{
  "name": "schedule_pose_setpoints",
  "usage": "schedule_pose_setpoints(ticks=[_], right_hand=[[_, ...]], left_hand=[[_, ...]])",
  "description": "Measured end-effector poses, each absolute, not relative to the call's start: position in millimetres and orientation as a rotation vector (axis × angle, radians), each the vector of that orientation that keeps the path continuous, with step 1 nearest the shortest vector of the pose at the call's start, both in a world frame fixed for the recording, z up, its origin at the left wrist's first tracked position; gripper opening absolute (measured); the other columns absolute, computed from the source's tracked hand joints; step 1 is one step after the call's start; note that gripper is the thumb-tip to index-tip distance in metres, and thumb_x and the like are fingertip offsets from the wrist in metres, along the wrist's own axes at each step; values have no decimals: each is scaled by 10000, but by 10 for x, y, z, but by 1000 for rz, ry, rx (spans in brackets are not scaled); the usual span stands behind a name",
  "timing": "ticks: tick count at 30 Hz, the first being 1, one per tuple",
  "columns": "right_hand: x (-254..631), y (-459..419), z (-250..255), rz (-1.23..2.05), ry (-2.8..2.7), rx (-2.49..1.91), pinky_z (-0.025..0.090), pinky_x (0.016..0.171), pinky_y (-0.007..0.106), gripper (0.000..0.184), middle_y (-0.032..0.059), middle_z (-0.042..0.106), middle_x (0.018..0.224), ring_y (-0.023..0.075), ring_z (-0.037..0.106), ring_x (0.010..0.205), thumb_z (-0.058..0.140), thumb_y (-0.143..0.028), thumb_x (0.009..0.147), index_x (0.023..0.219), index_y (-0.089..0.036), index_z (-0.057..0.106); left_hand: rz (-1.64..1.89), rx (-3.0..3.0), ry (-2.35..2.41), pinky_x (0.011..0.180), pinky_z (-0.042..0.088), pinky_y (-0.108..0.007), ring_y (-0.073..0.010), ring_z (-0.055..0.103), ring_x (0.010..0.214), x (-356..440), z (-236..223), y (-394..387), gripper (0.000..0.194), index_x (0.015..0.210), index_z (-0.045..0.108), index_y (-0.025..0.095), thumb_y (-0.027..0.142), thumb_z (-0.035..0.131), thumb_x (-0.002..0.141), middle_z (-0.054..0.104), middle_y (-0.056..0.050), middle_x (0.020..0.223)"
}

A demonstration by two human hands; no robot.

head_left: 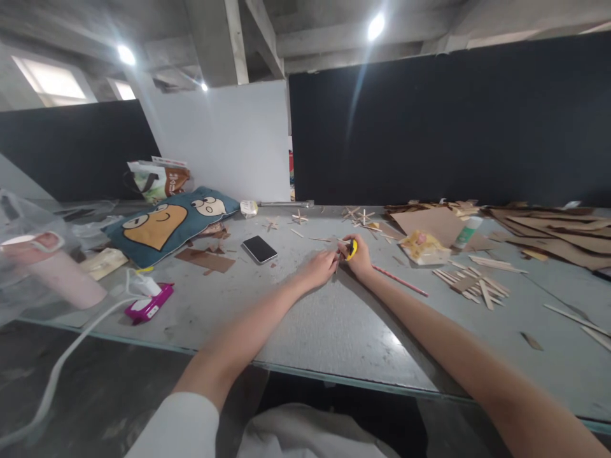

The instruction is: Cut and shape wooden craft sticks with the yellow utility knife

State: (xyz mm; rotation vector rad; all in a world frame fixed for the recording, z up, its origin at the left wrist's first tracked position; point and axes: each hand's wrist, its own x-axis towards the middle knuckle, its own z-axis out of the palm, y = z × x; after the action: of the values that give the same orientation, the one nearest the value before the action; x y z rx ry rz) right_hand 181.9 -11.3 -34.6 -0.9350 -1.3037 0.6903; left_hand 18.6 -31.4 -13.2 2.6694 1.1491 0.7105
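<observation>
My right hand [359,256] is closed around a yellow-and-black handled tool [352,249], whose working end is hidden by the fingers. Against it, my left hand [322,268] has its fingers pinched together; something thin shows between the hands, too small to name. Both hands rest low over the grey table [310,331]. A red pencil-like stick [401,281] lies by my right wrist. Beyond the hands are small star shapes of crossed wooden sticks [300,217] and a few loose sticks.
Left of my hands lie a phone [259,249], cardboard scraps [205,259], a cartoon cushion [167,222], a purple power strip [149,305] and a pink tumbler [57,270]. To the right are a glue bottle [468,233], wooden sticks [477,286] and stacked cardboard [554,229].
</observation>
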Motion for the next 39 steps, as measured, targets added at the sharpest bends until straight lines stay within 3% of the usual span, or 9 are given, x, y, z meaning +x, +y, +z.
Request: schedule_pose_setpoints(ticks=[9, 27, 39], right_hand=[[1815, -96, -340, 685, -1336, -942, 452, 465, 296, 441, -56, 623, 592, 165, 550, 452, 695, -585, 760, 957, -271, 454], [1766, -110, -319, 668, -1322, -949, 436, 462, 284, 392, -51, 628, 585, 166, 552, 459, 659, -546, 752, 946, -268, 461], [1738, -122, -320, 643, -1299, -987, 423, 461, 279, 389, -67, 592, 568, 165, 536, 451, 633, -554, 752, 959, -275, 456]], left_hand=[[714, 2701, 1182, 906, 512, -337, -241, 675, 1028, 173, -115, -338, 172, 996, 643, 174, 196, 481, 1050, 714, -100, 1034], [604, 2920, 1187, 981, 509, -394, -267, 652, 1128, 159, -80, -343, 242, 1091, 644, 165, 184, 404, 1069, 727, -125, 1132], [510, 3055, 1124, 987, 499, -436, -309, 656, 1128, 143, -32, -374, 229, 1134, 648, 130, 132, 442, 1037, 712, -180, 1165]])
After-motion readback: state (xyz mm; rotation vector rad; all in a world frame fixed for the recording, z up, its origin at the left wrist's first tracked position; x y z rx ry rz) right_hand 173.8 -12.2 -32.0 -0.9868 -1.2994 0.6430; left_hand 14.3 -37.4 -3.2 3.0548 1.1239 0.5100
